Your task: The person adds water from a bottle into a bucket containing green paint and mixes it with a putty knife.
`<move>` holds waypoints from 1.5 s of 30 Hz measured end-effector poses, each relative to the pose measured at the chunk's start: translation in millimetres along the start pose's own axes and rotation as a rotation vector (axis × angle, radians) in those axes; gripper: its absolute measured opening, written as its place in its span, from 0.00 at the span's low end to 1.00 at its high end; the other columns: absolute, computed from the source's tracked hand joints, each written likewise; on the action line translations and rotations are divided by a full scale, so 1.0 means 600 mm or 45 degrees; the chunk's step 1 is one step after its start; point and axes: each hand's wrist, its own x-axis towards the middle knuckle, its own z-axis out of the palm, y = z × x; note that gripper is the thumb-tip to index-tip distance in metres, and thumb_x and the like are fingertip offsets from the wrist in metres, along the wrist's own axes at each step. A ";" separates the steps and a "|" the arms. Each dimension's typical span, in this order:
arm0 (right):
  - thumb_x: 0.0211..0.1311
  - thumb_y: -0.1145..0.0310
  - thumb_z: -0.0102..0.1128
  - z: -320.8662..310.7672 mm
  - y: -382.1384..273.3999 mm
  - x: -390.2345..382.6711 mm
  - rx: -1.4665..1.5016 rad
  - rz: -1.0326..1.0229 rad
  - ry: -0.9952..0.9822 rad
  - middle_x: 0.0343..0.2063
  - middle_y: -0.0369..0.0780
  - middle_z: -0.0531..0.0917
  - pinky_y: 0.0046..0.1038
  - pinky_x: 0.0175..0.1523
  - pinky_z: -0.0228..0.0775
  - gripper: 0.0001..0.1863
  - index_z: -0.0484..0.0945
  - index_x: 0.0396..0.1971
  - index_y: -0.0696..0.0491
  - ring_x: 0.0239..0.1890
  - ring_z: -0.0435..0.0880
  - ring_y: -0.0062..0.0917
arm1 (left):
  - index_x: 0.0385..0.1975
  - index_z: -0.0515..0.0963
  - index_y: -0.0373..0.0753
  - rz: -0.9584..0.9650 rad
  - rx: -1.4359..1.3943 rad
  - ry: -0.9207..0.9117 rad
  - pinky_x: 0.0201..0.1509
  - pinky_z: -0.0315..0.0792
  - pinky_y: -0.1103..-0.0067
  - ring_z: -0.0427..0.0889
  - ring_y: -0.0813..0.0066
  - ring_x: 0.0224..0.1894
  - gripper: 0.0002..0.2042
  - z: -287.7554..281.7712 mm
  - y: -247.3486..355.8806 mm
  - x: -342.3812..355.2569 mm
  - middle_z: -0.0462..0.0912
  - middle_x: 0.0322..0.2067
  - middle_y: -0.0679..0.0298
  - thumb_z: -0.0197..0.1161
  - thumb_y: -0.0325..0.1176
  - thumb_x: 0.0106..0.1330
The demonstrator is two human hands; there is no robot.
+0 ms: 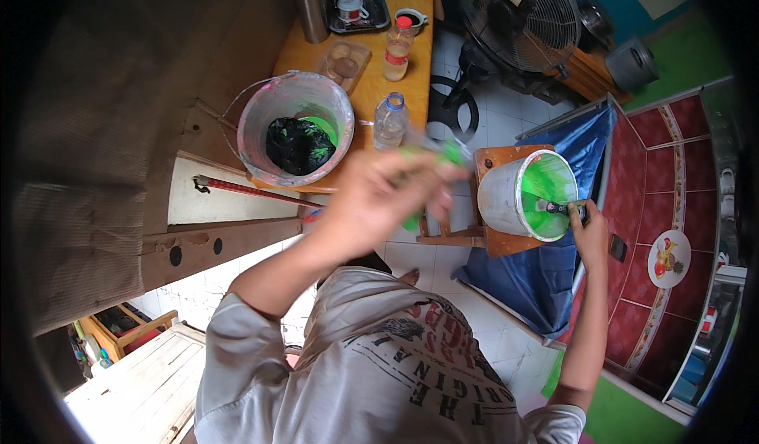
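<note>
My right hand [587, 230] grips a paintbrush [558, 207] by its dark handle, at the rim of a tilted white bucket [500, 196]. Bright green paint coats the inside of that bucket, and the brush's metal collar shows against it. The bucket rests on a small wooden stool [498, 243]. In front of my chest my left hand [387, 195] is smeared by motion. Its fingers look curled round something partly green and partly see-through, too blurred to name.
A paint-stained bucket [262, 112] with a black plastic bag stands on the wooden table [357, 100], near a clear bottle [390, 121] and a red-capped bottle [398, 49]. A large fan [518, 17] stands behind. Blue sheeting [528, 282] hangs around the stool.
</note>
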 end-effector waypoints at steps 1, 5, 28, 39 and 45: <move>0.67 0.58 0.62 0.000 -0.004 -0.003 -0.002 0.000 0.005 0.23 0.50 0.83 0.37 0.31 0.70 0.16 0.82 0.38 0.57 0.22 0.80 0.39 | 0.47 0.83 0.35 0.071 0.040 0.115 0.37 0.79 0.82 0.85 0.81 0.32 0.11 -0.023 0.005 -0.004 0.87 0.30 0.63 0.59 0.34 0.75; 0.67 0.55 0.61 0.016 0.027 0.003 0.036 -0.037 0.078 0.24 0.50 0.83 0.40 0.34 0.71 0.17 0.82 0.38 0.56 0.24 0.82 0.42 | 0.43 0.82 0.29 0.050 0.118 0.544 0.43 0.79 0.80 0.84 0.78 0.33 0.13 -0.107 0.037 -0.006 0.85 0.29 0.64 0.61 0.35 0.74; 0.66 0.54 0.62 0.061 0.034 -0.006 -0.151 0.088 0.064 0.38 0.55 0.86 0.47 0.48 0.76 0.20 0.82 0.47 0.55 0.43 0.85 0.51 | 0.58 0.75 0.36 -0.445 -0.232 1.050 0.55 0.74 0.73 0.78 0.68 0.51 0.21 -0.436 -0.329 0.074 0.78 0.50 0.57 0.60 0.43 0.73; 0.65 0.53 0.62 0.077 -0.018 0.010 -0.091 -0.007 -0.074 0.41 0.49 0.86 0.43 0.52 0.76 0.20 0.83 0.45 0.55 0.46 0.85 0.46 | 0.63 0.66 0.27 -0.394 -0.383 1.123 0.68 0.69 0.66 0.68 0.57 0.64 0.24 -0.437 -0.327 0.079 0.66 0.62 0.48 0.58 0.38 0.75; 0.66 0.53 0.62 0.081 0.029 0.000 -0.101 -0.032 0.006 0.41 0.48 0.86 0.43 0.51 0.76 0.20 0.83 0.42 0.57 0.44 0.85 0.45 | 0.64 0.67 0.26 -0.183 -0.073 1.128 0.61 0.74 0.72 0.73 0.63 0.63 0.25 -0.349 -0.254 0.027 0.70 0.63 0.48 0.59 0.37 0.74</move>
